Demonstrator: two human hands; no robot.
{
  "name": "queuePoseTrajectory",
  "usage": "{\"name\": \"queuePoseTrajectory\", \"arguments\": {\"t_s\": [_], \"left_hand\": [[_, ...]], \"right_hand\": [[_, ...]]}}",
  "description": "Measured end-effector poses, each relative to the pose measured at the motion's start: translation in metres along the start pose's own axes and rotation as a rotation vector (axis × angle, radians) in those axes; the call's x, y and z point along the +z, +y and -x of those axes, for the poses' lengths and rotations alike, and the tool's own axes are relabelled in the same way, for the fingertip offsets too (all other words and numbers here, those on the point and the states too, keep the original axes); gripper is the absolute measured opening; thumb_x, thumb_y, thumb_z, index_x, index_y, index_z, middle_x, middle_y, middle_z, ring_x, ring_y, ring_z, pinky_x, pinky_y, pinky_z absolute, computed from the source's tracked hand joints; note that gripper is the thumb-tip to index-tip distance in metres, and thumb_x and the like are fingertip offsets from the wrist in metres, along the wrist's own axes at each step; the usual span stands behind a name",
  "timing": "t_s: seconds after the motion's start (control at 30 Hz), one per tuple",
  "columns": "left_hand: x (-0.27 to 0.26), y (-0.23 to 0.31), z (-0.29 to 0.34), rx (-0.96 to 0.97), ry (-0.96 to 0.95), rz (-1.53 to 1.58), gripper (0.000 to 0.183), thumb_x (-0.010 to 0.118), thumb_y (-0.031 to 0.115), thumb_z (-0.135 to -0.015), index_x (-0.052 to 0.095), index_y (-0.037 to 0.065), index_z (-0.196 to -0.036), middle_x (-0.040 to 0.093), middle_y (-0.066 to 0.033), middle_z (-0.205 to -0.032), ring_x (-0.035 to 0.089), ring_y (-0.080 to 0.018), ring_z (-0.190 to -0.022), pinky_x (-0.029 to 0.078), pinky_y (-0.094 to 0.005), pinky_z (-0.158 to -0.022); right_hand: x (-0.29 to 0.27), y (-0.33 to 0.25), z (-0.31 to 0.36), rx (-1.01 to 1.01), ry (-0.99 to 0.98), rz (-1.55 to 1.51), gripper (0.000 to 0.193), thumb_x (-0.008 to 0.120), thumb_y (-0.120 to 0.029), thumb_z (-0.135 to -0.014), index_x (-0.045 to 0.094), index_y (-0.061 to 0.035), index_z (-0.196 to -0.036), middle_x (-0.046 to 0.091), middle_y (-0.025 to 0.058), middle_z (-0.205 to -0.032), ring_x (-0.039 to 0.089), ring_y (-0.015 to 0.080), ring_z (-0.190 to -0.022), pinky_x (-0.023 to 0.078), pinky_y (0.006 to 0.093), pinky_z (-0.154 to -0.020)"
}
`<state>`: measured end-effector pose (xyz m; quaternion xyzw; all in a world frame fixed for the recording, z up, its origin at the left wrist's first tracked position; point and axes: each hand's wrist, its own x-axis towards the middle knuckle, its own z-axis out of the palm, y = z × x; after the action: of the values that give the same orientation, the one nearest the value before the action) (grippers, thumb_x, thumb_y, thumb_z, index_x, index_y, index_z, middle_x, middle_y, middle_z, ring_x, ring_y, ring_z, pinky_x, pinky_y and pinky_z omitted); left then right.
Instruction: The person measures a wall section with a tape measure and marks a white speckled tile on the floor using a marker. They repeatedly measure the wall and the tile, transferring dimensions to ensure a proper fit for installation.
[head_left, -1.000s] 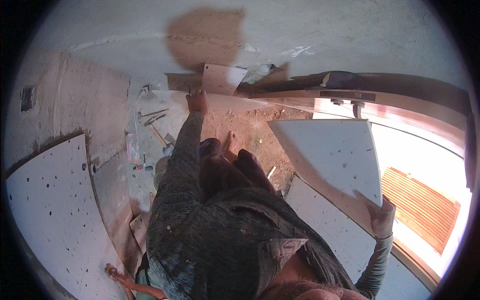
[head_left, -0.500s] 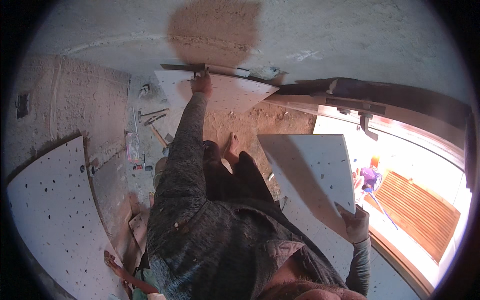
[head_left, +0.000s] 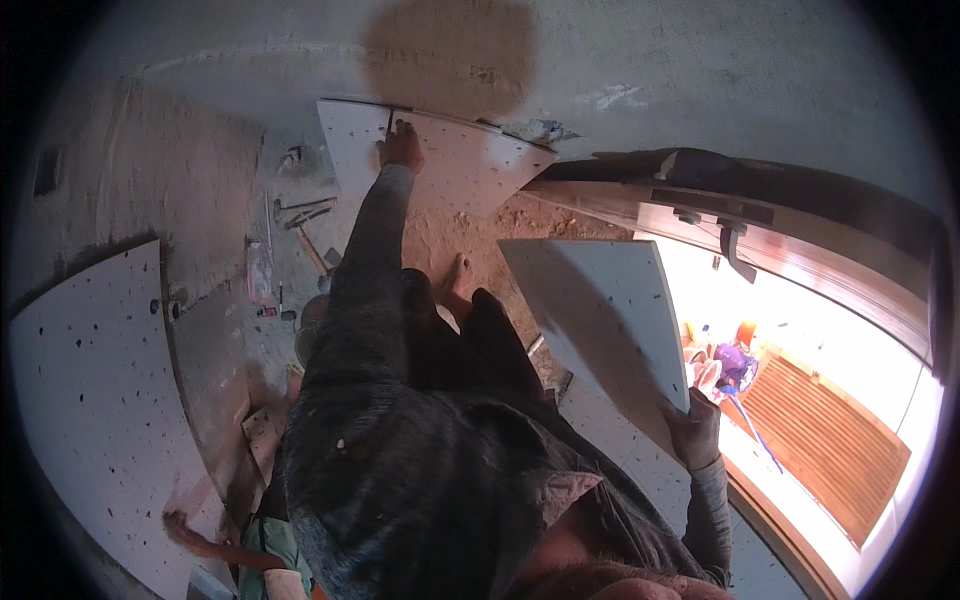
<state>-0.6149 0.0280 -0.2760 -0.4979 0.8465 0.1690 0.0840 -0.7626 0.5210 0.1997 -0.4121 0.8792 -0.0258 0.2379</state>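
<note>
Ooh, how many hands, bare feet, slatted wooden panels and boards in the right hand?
Hands: 3 (left hand, right hand, another person's hand)
Bare foot: 1
Slatted wooden panel: 1
Speckled board in right hand: 1
Total: 6

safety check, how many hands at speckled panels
3: left hand at the far panel, right hand on the doorside panel, coworker's hand at the left panel; more may be hidden.

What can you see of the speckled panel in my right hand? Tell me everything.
The speckled panel is a thin, flat, white sheet with scattered dark flecks, tile-like. It slants beside the bright opening, a broad shadow across its left part. The right hand grips its right edge near the lower corner. It overlaps another slab in view; contact is unclear.
</note>
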Motion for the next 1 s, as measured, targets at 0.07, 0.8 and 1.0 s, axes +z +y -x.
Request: {"name": "queuePoseTrajectory", "arguments": {"t_s": [0.07,0.8,1.0], "left_hand": [[0.018,-0.002,0.021,-0.043,-0.014,0.172,0.057,0.063,0.02,-0.085,0.047,-0.001,-0.136,0.048,-0.0162,-0.14,0.058,-0.0351,-0.118,0.049,-0.0538,-0.094],[0.144,0.106,0.294,-0.325,-0.546,2.338,0.026,0.061,0.027,-0.094,0.06,0.005,-0.108,0.061,-0.0094,-0.088,0.061,-0.019,-0.074,0.051,-0.0366,-0.063],[0.152,0.088,0.355,-0.533,0.046,2.2,0.02,0.061,0.025,-0.092,0.063,0.004,-0.092,0.06,-0.0079,-0.083,0.057,-0.0168,-0.068,0.049,-0.0347,-0.056]], "right_hand": [[-0.002,-0.001,-0.002,-0.013,0.006,-0.008,0.02,0.076,-0.008,-0.079,0.064,0.0052,-0.088,0.059,0.0182,-0.072,0.058,0.0281,-0.06,0.046,0.0377,-0.057],[-0.091,-0.049,0.047,-0.302,-0.041,-0.16,0.03,0.071,-0.024,-0.091,0.073,0.0021,-0.107,0.061,-0.0004,-0.07,0.047,0.0059,-0.061,0.039,0.0242,-0.055],[-0.098,-0.054,0.04,-0.501,-0.054,-0.212,0.037,0.075,-0.028,-0.09,0.071,0.006,-0.105,0.065,0.0018,-0.077,0.054,0.0079,-0.069,0.044,0.0251,-0.063]]}}
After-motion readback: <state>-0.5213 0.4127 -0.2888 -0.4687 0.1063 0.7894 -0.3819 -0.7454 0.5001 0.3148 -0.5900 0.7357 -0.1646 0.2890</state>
